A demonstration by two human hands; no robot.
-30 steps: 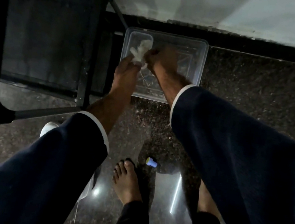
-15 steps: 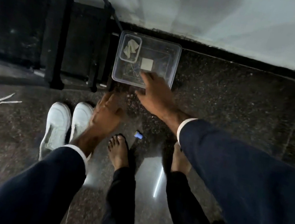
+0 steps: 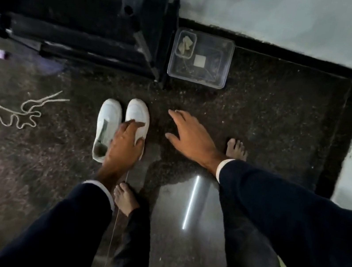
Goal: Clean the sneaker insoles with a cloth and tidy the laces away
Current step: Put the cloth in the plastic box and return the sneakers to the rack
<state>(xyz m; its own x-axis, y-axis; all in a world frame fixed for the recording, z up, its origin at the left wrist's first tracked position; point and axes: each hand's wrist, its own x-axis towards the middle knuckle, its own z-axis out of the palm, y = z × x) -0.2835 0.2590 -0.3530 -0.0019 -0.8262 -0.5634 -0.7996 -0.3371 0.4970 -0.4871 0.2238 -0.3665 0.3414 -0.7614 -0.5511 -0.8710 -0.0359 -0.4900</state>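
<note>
While both arms are stretched down over the dark speckled floor point(image 3: 265, 125), the scene is laid out as follows.

Left hand: the left hand point(image 3: 126, 141) is laid on the right-hand shoe of a pair of white sneakers point(image 3: 123, 124) — fingers spread across its upper, thumb over its outer edge; whether the shoe is actually gripped cannot be told.

Right hand: the right hand point(image 3: 189, 136) is held flat with fingers straight and slightly apart, just right of the sneakers — nothing is held in it, and whether the floor is touched cannot be told.

Sneakers: the two shoes are stood side by side, touching, toes pointed away from the person; the opening of the left-hand shoe is seen, its inside too dark to be read.

Lace on floor: a pale lace point(image 3: 20, 108) is left in loose loops well to the left of the sneakers.

Plastic box: a clear plastic box point(image 3: 224, 67) is set near the wall, beside a black metal frame point(image 3: 146, 23); a pale crumpled bundle point(image 3: 185, 45) is seen in its left corner, with a small white square near the middle.

Feet: bare feet point(image 3: 125, 199) are planted below the hands.
</note>
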